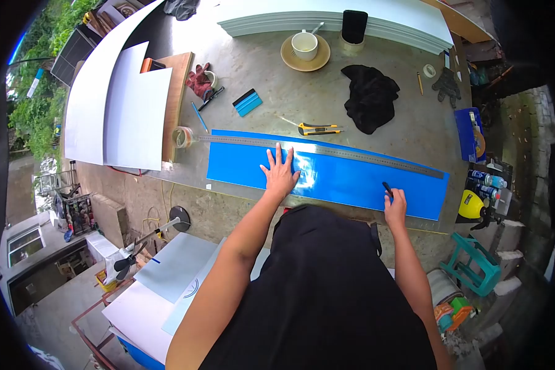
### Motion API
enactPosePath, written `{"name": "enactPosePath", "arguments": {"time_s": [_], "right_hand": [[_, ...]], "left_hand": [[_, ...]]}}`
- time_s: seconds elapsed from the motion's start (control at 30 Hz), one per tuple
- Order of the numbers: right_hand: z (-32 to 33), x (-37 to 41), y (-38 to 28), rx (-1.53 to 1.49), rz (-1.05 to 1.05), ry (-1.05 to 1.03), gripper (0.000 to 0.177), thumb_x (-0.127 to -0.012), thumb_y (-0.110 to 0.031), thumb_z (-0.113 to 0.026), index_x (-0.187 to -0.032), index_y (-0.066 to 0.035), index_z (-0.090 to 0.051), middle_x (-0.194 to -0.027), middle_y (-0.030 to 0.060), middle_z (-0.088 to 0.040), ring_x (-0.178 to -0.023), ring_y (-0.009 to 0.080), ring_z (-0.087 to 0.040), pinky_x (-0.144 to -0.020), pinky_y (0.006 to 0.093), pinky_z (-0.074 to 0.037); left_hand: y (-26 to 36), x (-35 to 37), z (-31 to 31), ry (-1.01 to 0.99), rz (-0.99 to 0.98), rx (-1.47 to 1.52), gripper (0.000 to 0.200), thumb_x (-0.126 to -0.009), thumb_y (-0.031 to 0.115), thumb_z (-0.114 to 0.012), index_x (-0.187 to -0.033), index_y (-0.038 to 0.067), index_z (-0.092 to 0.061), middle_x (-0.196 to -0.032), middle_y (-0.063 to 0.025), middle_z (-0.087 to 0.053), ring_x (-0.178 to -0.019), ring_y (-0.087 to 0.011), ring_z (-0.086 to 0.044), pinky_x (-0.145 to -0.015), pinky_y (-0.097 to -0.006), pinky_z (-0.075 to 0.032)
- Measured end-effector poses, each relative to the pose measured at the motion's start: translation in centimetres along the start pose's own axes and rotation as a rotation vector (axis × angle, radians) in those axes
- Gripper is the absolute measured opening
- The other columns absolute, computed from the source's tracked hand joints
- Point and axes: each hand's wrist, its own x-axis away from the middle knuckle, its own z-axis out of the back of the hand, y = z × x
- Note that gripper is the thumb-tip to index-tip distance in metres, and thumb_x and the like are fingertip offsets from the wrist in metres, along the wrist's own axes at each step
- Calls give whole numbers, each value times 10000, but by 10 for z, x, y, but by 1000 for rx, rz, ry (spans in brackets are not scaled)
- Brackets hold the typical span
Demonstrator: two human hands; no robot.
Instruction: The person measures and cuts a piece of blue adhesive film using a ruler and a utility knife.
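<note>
A long blue sheet (pixel 351 185) lies on the table along its near edge. Across its far side runs a metal ruler (pixel 364 157), which extends past the sheet's left end. My left hand (pixel 281 172) lies spread on the sheet, its fingertips at the ruler. Near the sheet's right part, my right hand (pixel 396 206) is closed around a black pen (pixel 386 187), held above the blue surface. Just beyond the ruler rests a yellow and black utility knife (pixel 319 129).
A teal squeegee (pixel 247 103), a black cloth (pixel 370 98) and a cup (pixel 304 44) on a saucer sit farther back. White panels (pixel 135 111) stand left; stacked boards (pixel 333 21) line the far side. A roll of tape (pixel 182 137) is by the ruler's left end.
</note>
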Motion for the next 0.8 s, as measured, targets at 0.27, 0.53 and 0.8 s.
{"name": "enactPosePath", "arguments": {"time_s": [0.27,0.53,0.8], "right_hand": [[3,83,-3,-14,-222,12,103,-964,-25,-670,-1054,5,-709,-1007,173,-666,-940,364,-697,-837,467,-534],[13,121,47,8,-192,149,130,-946,-78,-676,-1051,-11,-714,-1027,220,-696,-973,445,-672,-838,505,-532],[104,83,103,-128,-351,223,157,-989,-146,-701,-1077,-16,-708,-912,169,-703,-832,326,-686,-770,433,-534]], "left_hand": [[3,-3,7,-53,3,-31,1017,-878,503,-781,-1718,298,-246,-1814,-123,-9,-1586,-623,-26,-1061,-902,-261],[-7,-14,-3,-100,-11,-48,1043,-874,503,-783,-1722,354,-194,-1820,-59,67,-1580,-632,34,-1040,-933,-251],[34,3,-25,130,5,-25,964,-929,407,-781,-1716,275,-241,-1800,-137,-108,-1604,-554,-132,-1169,-828,-208]]}}
